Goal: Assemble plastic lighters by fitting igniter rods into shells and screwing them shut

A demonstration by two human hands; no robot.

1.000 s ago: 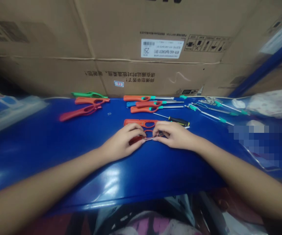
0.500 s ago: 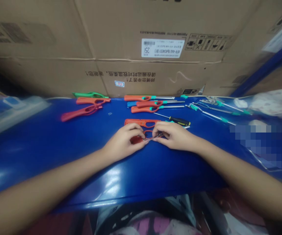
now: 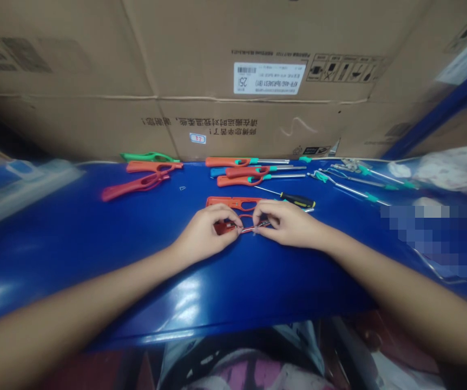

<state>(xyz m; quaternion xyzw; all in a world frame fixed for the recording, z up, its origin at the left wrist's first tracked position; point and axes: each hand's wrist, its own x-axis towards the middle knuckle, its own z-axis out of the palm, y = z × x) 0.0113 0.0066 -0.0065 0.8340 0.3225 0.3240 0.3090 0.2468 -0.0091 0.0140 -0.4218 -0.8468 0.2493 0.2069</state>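
Observation:
Both hands are closed in a pinch, a short gap apart, above the blue table. Between their fingertips runs a thin silvery strip, perhaps a wire or metal rod; its ends are hidden. My left hand grips its left part, my right hand its right part. A red lighter casing with a trigger loop lies just under and behind the left fingers, partly hidden. Beyond the hands lies an orange lighter casing with an oval trigger hole. A black and yellow screwdriver rests behind the right hand.
Several long-nosed gas lighters lie farther back. Green, orange and red casings are at the left. Metal rods with teal parts sit at the right. A cardboard box walls off the back of the blue table.
My left fingertips have drawn slightly away from the right ones, so more of the silvery strip shows between them. The right hand has barely moved.

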